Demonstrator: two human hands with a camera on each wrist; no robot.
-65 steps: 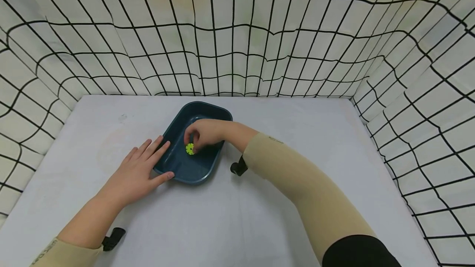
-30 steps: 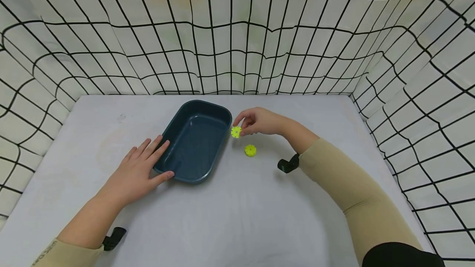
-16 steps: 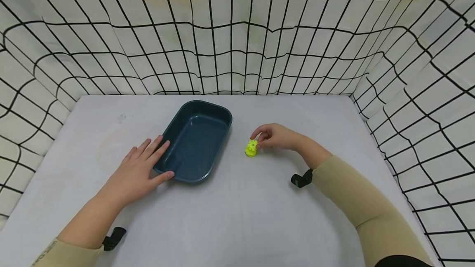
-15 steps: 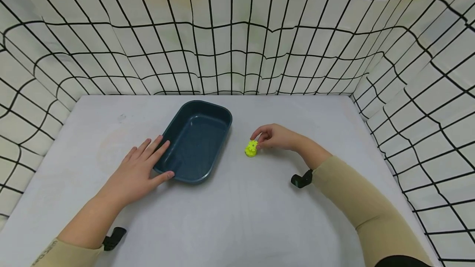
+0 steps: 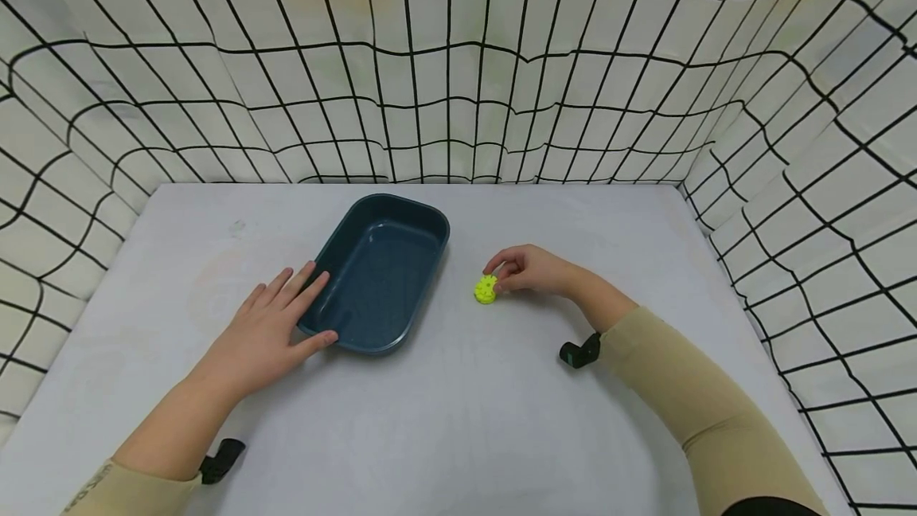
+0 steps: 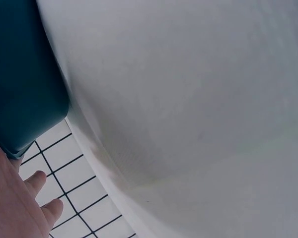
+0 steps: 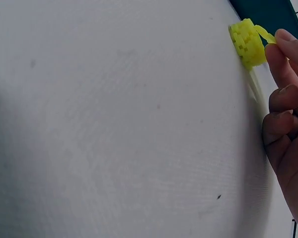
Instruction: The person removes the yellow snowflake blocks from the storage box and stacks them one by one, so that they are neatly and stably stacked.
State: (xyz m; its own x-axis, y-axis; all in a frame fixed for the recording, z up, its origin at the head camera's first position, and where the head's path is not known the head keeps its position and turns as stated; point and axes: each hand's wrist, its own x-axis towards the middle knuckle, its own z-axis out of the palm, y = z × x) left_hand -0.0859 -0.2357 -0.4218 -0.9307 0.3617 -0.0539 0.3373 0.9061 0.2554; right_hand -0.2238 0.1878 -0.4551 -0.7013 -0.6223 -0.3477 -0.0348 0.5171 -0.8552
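Observation:
My right hand (image 5: 536, 271) pinches a thin yellow-green notched plastic disc (image 7: 264, 34) between thumb and finger. In the right wrist view, that disc tilts against the top of a short stack of similar notched discs (image 7: 247, 44). On the table the stack (image 5: 485, 296) stands just right of a dark blue rectangular tray (image 5: 419, 323). My left hand (image 5: 267, 339) has its fingers spread, resting on the tray's near left rim; the left wrist view shows the hand (image 6: 12, 201) at the tray's outer wall (image 6: 30, 74). No discs show inside the tray.
A white-covered table (image 5: 458, 436) carries everything. Black netting (image 5: 450, 62) over white sheets rises along the back and both sides. Small black wrist cameras (image 5: 580, 351) are strapped to both forearms.
My right hand has taken a disc out of the tray, carried it right and lowered it onto the stack, where it now lies flatter. The left hand has kept its place on the rim.

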